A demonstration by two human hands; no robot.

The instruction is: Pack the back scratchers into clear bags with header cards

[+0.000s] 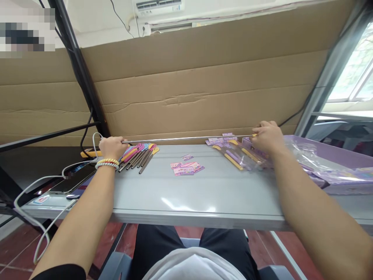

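Stretched between my two fists is a long thin metal rod (pixel 186 139), which looks like an extended telescopic back scratcher. My left hand (pixel 112 147) is closed around its left end. My right hand (pixel 268 137) is closed on the other end, where a bit of yellow shows. Beside my left hand lies a pile of back scratchers (pixel 142 157) with metal shafts and pink, blue, yellow and orange claw heads. Below my right hand are back scratchers in clear bags with purple header cards (pixel 233 155). Small pink-purple cards (pixel 186 168) lie mid-table.
A purple box (pixel 326 146) with clear plastic wrap (pixel 304 155) stands at the right. On the left lie a phone (pixel 72 181) and a white cable (pixel 35 186). A cardboard wall (pixel 189 89) rises behind the grey table (pixel 192 198); a black metal post (pixel 78 66) stands at left.
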